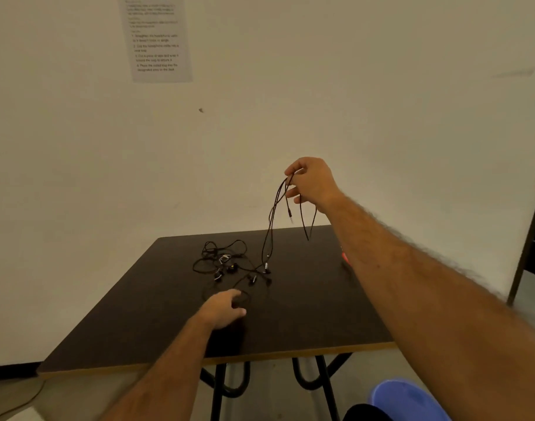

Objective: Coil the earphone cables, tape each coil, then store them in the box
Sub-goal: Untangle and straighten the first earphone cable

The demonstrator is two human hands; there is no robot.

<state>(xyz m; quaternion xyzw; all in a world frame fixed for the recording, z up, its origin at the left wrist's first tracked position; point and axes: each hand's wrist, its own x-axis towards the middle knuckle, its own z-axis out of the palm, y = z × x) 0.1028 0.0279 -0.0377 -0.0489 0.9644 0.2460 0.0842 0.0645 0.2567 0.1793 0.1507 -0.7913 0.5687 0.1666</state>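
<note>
A printed sheet (158, 38) hangs on the wall at upper left, its text too blurred to read. Below it stands a dark table (114, 323) with a pale front edge. The left hand (222, 309) rests palm down on the tabletop toward the front edge, near the middle, fingers loosely spread and nearly straight, lying on a thin black cable loop (245, 294); it grips nothing. Just behind it, around the table's centre, lies a loose tangle of black earphone cables (220, 258) with several earbuds scattered in it. Further right, the right hand (311, 182) is raised well above the back edge, its fingers curled and pinching a bunch of dark cable strands (273, 208); these hang down, the longest reaching the tabletop beside the tangle. A small red object (345, 257) shows near the right edge, partly hidden by the right forearm. A blue stool (412, 399) sits at lower right.
</note>
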